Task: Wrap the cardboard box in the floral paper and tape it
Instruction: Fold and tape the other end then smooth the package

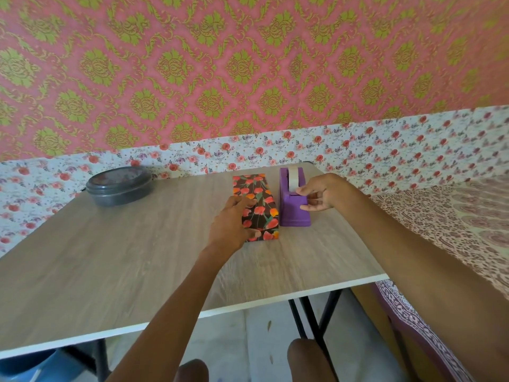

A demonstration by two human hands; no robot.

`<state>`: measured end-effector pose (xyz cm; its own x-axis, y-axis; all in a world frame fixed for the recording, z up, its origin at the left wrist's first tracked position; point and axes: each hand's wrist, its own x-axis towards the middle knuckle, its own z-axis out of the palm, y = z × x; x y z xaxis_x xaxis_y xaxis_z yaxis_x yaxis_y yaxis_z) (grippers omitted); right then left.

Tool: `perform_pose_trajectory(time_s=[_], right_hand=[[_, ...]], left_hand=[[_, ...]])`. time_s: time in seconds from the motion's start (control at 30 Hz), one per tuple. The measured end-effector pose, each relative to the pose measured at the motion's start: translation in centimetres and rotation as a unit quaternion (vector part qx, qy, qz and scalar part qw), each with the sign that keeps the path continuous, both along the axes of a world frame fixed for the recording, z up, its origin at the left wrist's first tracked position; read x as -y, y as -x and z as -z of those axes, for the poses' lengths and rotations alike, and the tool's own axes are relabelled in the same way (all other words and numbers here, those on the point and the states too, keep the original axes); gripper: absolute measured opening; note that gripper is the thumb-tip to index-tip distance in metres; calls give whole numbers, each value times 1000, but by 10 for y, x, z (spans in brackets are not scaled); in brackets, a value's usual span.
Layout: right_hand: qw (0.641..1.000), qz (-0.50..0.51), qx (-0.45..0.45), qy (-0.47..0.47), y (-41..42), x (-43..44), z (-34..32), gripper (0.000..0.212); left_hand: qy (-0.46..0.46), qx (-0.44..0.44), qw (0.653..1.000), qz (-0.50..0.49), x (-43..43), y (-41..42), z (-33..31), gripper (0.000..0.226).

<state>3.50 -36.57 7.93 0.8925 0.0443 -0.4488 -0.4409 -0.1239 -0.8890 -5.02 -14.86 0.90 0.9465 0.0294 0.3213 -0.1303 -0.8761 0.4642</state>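
Gripping box (256, 188) edge, left hand (228, 224) (dispenser (292, 215) beside)

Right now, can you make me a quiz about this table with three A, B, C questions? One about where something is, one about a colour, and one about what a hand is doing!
1. Where is the tape dispenser?
A. left of the wrapped box
B. right of the wrapped box
C. on the floor

2. What colour is the tape dispenser?
A. purple
B. green
C. white

3. What is the left hand doing?
A. hanging off the table
B. holding the wrapped box
C. lifting the tape dispenser

Answers: 1 B, it stands right beside the box; 2 A, its body is purple; 3 B, its fingers curl over the box's near end.
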Motion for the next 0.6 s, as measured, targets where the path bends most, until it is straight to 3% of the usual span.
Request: perform_pose_trajectory(time_s=[0.27,0.37,0.47,0.6], right_hand=[[986,71,40,-143,11,-8,13,31],[977,59,61,-193,18,-7,12,24],[981,29,78,-176,25,-3,11,13],[987,31,87,-134,29,-1,15,37]], left_hand=[[-9,9,1000,1,0,-1,4,75],[-13,7,1000,-3,0,-1,4,75],[-18,4,1000,-10,1,-1,4,76],[-19,-2,1000,-10,1,-2,5,76]])
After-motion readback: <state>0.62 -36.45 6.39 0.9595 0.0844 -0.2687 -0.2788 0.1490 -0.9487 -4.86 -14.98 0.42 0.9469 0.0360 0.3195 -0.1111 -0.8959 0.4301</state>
